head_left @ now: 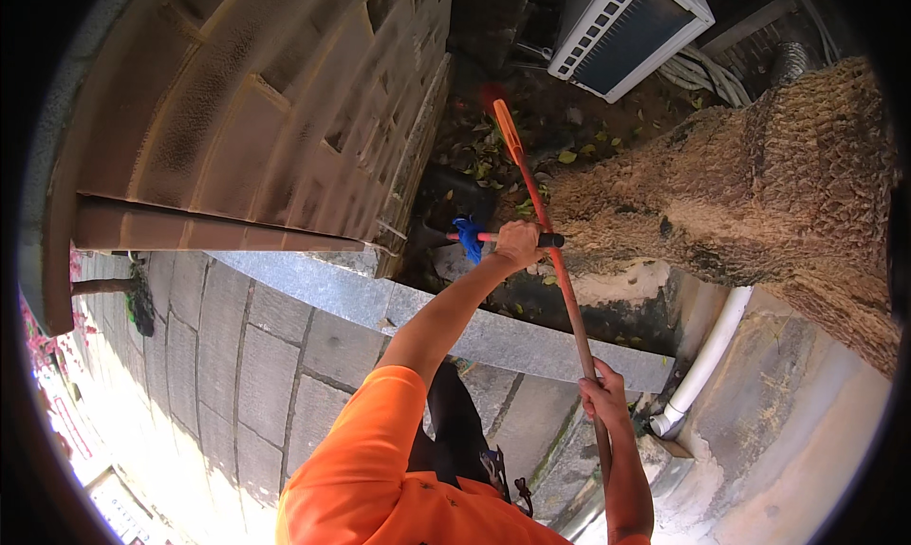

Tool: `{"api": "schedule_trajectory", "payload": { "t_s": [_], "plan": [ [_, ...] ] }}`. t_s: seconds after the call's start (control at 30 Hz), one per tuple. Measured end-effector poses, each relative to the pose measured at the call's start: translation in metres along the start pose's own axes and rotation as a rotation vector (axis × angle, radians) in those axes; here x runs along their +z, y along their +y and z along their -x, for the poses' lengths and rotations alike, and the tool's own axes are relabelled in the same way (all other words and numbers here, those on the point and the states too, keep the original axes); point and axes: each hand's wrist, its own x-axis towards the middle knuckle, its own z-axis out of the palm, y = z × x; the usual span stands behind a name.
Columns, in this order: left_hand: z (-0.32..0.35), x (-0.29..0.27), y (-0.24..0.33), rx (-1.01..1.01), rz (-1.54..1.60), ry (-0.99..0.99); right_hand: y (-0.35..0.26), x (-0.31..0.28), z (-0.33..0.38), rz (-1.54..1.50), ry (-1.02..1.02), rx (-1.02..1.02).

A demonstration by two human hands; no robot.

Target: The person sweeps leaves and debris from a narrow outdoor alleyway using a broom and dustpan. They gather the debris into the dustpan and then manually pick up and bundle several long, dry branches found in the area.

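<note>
Head view: work looks under way, not finished, as the left hand (pixel 517 243) clasps a short red stick (pixel 489 237) with a blue wrap (pixel 468 238), the right hand (pixel 604 393) grips a long orange-red pole (pixel 570 298) reaching past the edge of the grey stone kerb (pixel 531 346), and yellow-green leaves (pixel 567 156) litter the soil.

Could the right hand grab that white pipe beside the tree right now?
Probably not without letting go first: the right hand is closed around the long pole. The white pipe does look close by, though, and nothing visible seems to block the way.
</note>
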Motion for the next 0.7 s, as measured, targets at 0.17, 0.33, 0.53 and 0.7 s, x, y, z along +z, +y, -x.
{"api": "schedule_trajectory", "payload": {
  "t_s": [0.17,0.33,0.53,0.7],
  "plan": [
    [0.007,-0.009,0.018,-0.037,0.050,0.012,-0.016,-0.002,-0.018,0.028,0.002,-0.034],
    [0.007,-0.013,0.024,-0.046,0.083,0.178,-0.030,-0.004,-0.029,0.050,-0.010,-0.030],
    [-0.026,-0.011,0.010,-0.080,0.042,0.114,-0.035,-0.002,-0.039,0.050,0.009,-0.002],
    [-0.023,-0.007,0.007,-0.042,0.121,0.151,-0.024,-0.011,-0.053,0.121,0.022,-0.047]
  ]
}}
